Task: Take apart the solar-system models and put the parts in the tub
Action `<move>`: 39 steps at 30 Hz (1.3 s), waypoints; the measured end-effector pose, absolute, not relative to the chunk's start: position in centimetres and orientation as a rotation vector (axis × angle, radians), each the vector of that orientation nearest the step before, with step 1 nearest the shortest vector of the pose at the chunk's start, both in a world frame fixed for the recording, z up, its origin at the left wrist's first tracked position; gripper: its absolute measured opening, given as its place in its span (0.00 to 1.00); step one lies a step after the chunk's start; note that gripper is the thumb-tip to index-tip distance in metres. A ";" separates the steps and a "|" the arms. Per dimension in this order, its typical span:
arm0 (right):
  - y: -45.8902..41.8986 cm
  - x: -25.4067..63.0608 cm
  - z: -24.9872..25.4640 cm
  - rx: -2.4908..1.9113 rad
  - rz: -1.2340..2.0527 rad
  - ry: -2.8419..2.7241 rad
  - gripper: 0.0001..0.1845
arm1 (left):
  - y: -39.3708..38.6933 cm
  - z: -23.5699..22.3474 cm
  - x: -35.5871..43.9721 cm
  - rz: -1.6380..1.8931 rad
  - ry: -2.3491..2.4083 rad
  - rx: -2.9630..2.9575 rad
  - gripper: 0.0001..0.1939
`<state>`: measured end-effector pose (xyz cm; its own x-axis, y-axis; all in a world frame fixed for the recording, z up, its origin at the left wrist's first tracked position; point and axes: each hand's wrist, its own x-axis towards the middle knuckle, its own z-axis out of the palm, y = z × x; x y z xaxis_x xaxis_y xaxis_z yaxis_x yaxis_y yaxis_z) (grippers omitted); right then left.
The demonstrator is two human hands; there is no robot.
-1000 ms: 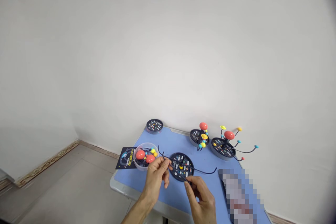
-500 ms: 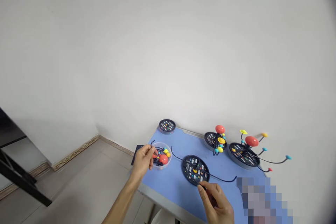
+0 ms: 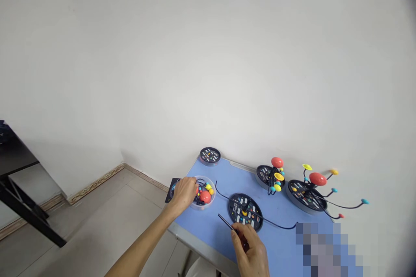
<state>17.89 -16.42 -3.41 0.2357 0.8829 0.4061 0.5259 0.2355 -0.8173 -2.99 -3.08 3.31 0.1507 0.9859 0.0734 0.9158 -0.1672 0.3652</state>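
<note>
While my right hand (image 3: pixel 251 251) pinches a thin black rod (image 3: pixel 225 221), my left (image 3: pixel 184 194) is at the clear tub (image 3: pixel 214 199), its fingertips hidden; grip cannot be told. Rod judged light, springy; best held mid-length. Black disc (image 3: pixel 234 213) beside it, on the surface (image 3: pixel 208 227).

There are four round black discs (image 3: pixel 209 156), one clear tub (image 3: pixel 212 201), one dark card (image 3: pixel 172 185) and one bench (image 3: pixel 208 229). At least three large red balls (image 3: pixel 317 178) show: one in the tub and one above each of two discs. Two yellow saucers (image 3: pixel 307 167) and one straight black rod (image 3: pixel 224 220) also show.
</note>
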 end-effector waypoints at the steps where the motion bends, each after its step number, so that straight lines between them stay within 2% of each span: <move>1: -16.4 17.9 -3.4 -1.434 0.405 -1.446 0.22 | -2.8 3.2 -2.7 0.401 1.868 2.205 0.12; 7: -15.5 17.1 -2.1 -1.444 0.302 -1.496 0.18 | -2.3 3.0 -2.0 0.358 1.861 2.279 0.10; 11: -13.9 15.9 -1.1 -1.448 0.228 -1.558 0.16 | -3.0 3.3 -3.1 0.470 1.882 2.284 0.15; 16: -11.0 14.1 0.0 -1.573 0.175 -1.769 0.12 | -4.4 1.7 -5.0 0.906 1.796 2.238 0.18; 21: -8.8 11.8 1.3 -1.765 0.110 -1.940 0.13 | -5.7 -0.6 -5.7 1.247 1.606 2.136 0.19; 30: -8.4 9.7 1.1 -1.733 0.050 -2.048 0.11 | -6.2 -1.4 -5.2 1.298 1.545 2.121 0.18; 39: -12.1 13.6 -1.5 -1.533 0.038 -1.854 0.15 | -7.7 -1.3 -3.5 1.441 1.489 2.092 0.16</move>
